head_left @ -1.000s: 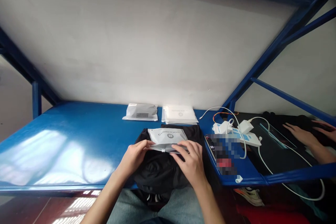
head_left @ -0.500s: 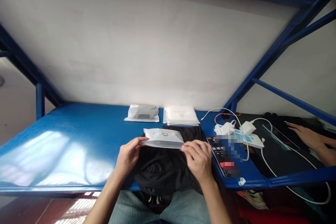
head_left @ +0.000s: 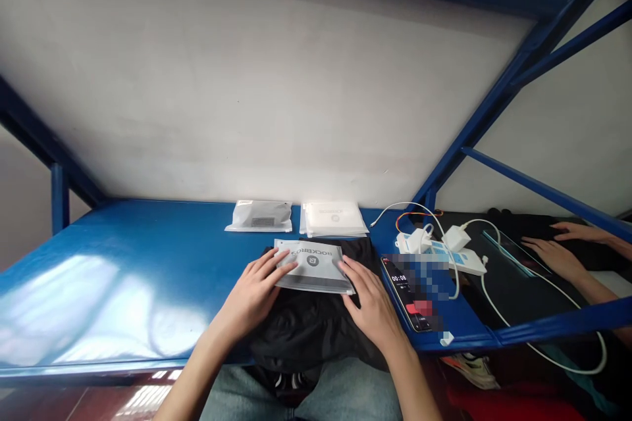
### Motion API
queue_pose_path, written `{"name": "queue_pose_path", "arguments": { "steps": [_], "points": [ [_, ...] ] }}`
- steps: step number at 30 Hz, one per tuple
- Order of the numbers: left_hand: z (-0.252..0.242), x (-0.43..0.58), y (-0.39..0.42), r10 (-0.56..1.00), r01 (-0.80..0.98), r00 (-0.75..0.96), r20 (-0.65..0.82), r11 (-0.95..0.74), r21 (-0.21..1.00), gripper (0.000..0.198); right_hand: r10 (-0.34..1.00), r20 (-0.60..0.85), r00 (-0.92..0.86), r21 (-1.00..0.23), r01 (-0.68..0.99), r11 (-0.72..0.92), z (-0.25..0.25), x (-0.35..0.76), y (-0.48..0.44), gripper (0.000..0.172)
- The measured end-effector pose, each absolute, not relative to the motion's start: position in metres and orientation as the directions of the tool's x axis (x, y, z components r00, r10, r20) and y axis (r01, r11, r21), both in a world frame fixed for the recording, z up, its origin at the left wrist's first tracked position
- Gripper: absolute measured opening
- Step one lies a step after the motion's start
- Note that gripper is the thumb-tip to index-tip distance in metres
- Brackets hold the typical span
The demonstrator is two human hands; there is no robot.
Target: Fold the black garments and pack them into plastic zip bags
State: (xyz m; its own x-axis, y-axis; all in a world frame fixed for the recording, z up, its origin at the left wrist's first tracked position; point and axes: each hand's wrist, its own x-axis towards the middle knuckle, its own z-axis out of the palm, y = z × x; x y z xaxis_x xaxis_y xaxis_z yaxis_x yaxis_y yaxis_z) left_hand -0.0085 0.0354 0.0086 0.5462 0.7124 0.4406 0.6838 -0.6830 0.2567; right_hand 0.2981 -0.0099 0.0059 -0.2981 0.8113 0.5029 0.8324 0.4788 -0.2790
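Observation:
A frosted zip bag [head_left: 313, 270] with ROCKBROS lettering lies flat on a bunched black cloth [head_left: 309, 329] in front of me. My left hand [head_left: 257, 289] rests on the bag's left side, fingers spread over its surface. At the opposite side my right hand [head_left: 371, 302] is open too, its fingertips on the bag's right edge. Behind the bag, near the wall, sit a zip bag with a dark label [head_left: 261, 216] and a small pile of whitish zip bags [head_left: 333, 218].
Right of the cloth lies a phone [head_left: 405, 296] showing a timer. Beyond it are a white power strip [head_left: 439, 251] with chargers and loose cables. A co-worker's hands [head_left: 557, 256] are at the far right. Blue metal frame bars [head_left: 498, 99] enclose the blue tabletop [head_left: 172, 230].
The bag, earlier pinched by its near edge and tilted, now lies flat with its logo facing up. My hands have gone from gripping its corners to spread on its sides.

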Motion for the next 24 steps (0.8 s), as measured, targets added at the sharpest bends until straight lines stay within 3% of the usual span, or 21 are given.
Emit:
{"name": "queue_pose_path", "arguments": {
  "steps": [2,5,9,13,24],
  "points": [
    [0.011,0.006,0.039,0.673,0.691,0.623,0.399,-0.713,0.122,0.074,0.808,0.456,-0.374,-0.236,0.824,0.515,0.009,0.288,-0.001,0.086],
    [0.008,0.024,0.048,0.655,0.693,0.671,0.348,-0.72,0.019,0.075,0.785,0.431,-0.446,-0.198,0.801,0.565,0.006,0.272,0.012,0.097],
    [-0.001,0.032,0.059,0.664,0.707,0.685,0.3,-0.706,-0.051,0.066,0.774,0.433,-0.462,-0.194,0.791,0.58,-0.009,0.261,0.022,0.089],
    [-0.01,0.021,0.064,0.66,0.696,0.698,0.277,-0.717,-0.046,0.064,0.784,0.387,-0.486,-0.215,0.779,0.589,-0.015,0.27,0.022,0.083],
    [-0.015,-0.003,0.06,0.706,0.728,0.678,0.204,-0.684,-0.05,0.067,0.849,0.283,-0.445,-0.238,0.826,0.512,-0.012,0.293,0.013,0.084]
  ]
}}
